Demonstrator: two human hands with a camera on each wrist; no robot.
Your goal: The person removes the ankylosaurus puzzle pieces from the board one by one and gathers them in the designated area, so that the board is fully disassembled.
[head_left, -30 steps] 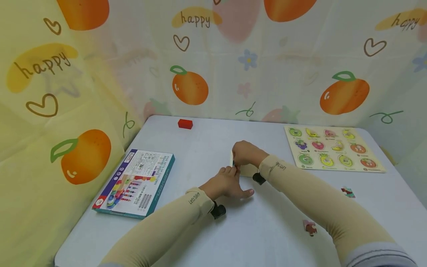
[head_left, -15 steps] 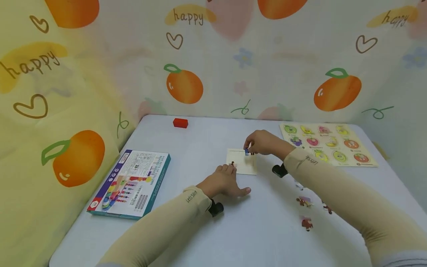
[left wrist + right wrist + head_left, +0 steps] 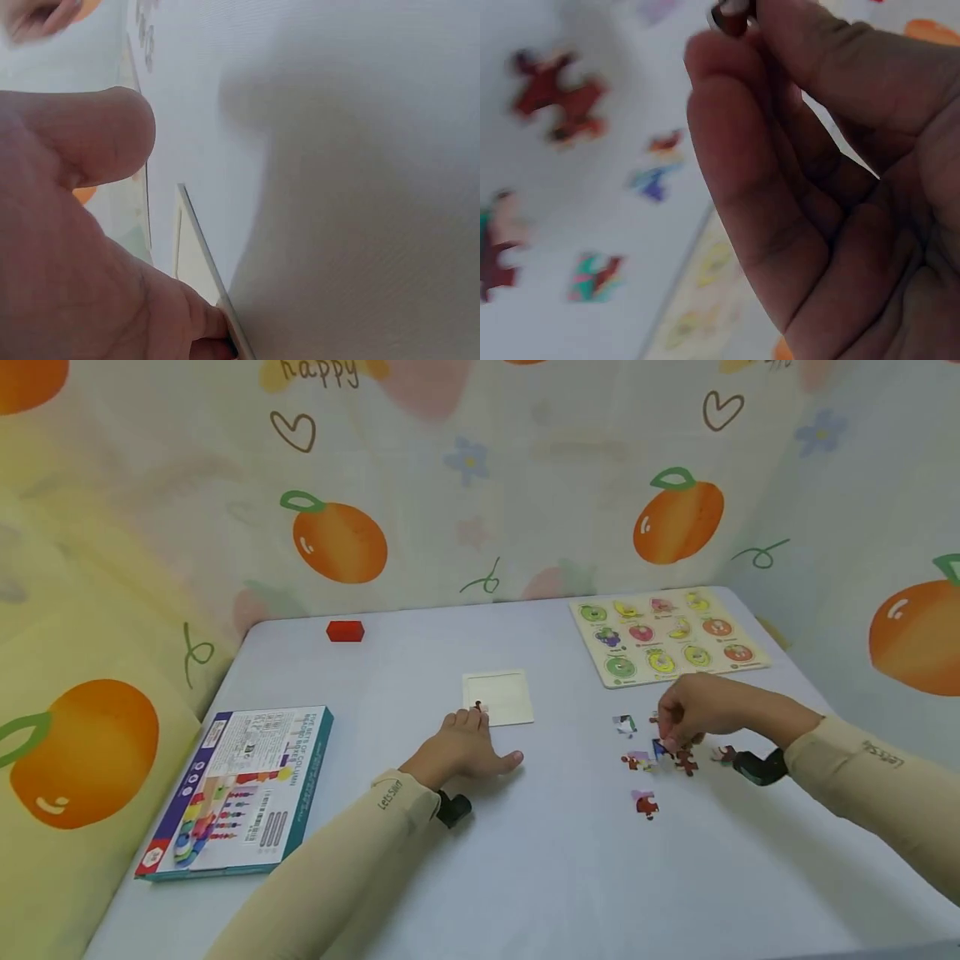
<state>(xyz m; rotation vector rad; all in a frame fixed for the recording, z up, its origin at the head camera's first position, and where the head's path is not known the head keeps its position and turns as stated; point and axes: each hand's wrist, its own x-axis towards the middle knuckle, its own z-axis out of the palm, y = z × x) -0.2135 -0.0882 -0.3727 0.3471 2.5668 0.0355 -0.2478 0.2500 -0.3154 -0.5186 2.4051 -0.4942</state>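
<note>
My left hand (image 3: 461, 747) rests its fingers on the near left corner of a small cream puzzle tray (image 3: 510, 700), thumb spread out. One brown puzzle piece (image 3: 478, 707) shows in that corner, just beyond the fingertips. The left wrist view has the fingers at the tray's edge (image 3: 202, 247). To the right, my right hand (image 3: 697, 714) pinches a small jigsaw piece (image 3: 731, 19) between thumb and fingers, mostly covered by them. Under and around this hand lie several loose jigsaw pieces, among them a brown one (image 3: 561, 96) and a pink and red one (image 3: 645, 804).
A fruit picture board (image 3: 675, 639) lies at the back right. On the left is a flat boxed toy (image 3: 240, 785) with a teal side. A red block (image 3: 345, 631) sits near the back edge, before a fruit-print curtain (image 3: 420, 510).
My right hand has moved from the tray to the loose pieces on the right, carrying a piece. The left hand stays at the tray's corner. The head view has turned right.
</note>
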